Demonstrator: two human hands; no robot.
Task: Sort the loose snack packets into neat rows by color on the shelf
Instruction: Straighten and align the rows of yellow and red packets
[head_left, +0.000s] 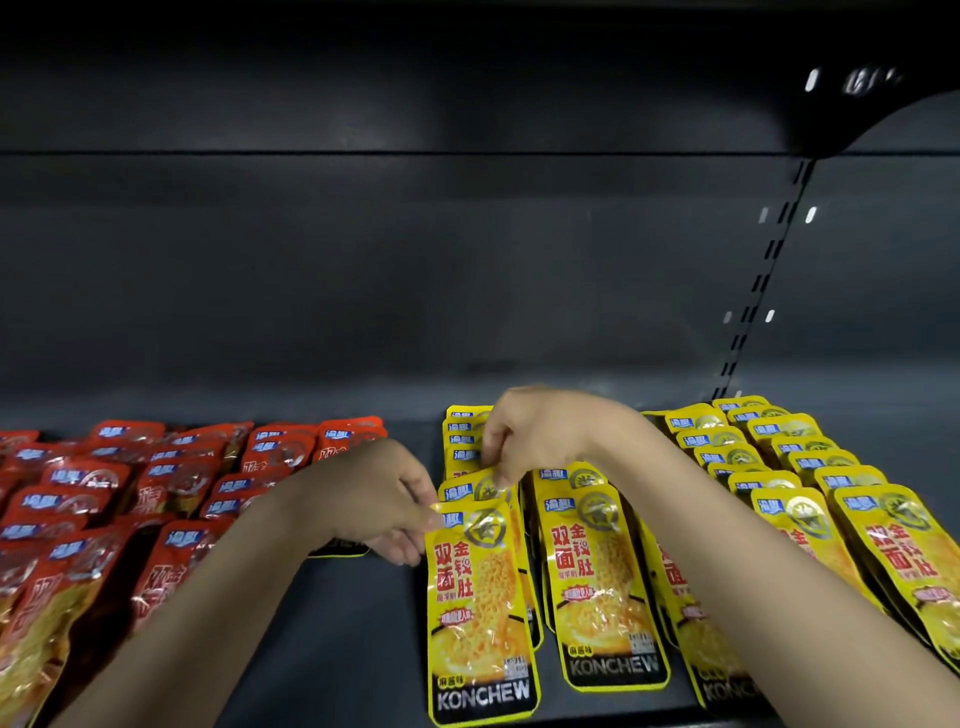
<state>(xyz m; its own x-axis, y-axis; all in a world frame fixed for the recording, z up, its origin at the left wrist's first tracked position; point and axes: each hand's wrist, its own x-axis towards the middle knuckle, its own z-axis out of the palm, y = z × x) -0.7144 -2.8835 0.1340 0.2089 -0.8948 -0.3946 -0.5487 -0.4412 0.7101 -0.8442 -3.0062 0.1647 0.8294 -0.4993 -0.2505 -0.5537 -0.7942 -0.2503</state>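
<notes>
Yellow snack packets lie in several overlapping rows on the right half of the dark shelf (332, 649). Red packets (171, 483) cover the left half in looser rows. My left hand (384, 499) pinches the top left corner of the front yellow packet (480, 608) in the leftmost yellow row. My right hand (535, 436) reaches across from the right and pinches the top edge of the yellow packet just behind it (470, 488). My right forearm hides part of the middle yellow rows (602, 577).
A bare strip of shelf runs between the red and yellow groups. A dark packet with a yellow edge (337, 550) peeks out under my left hand. The grey back panel (415, 286) rises behind, with a slotted upright (753, 291) at the right.
</notes>
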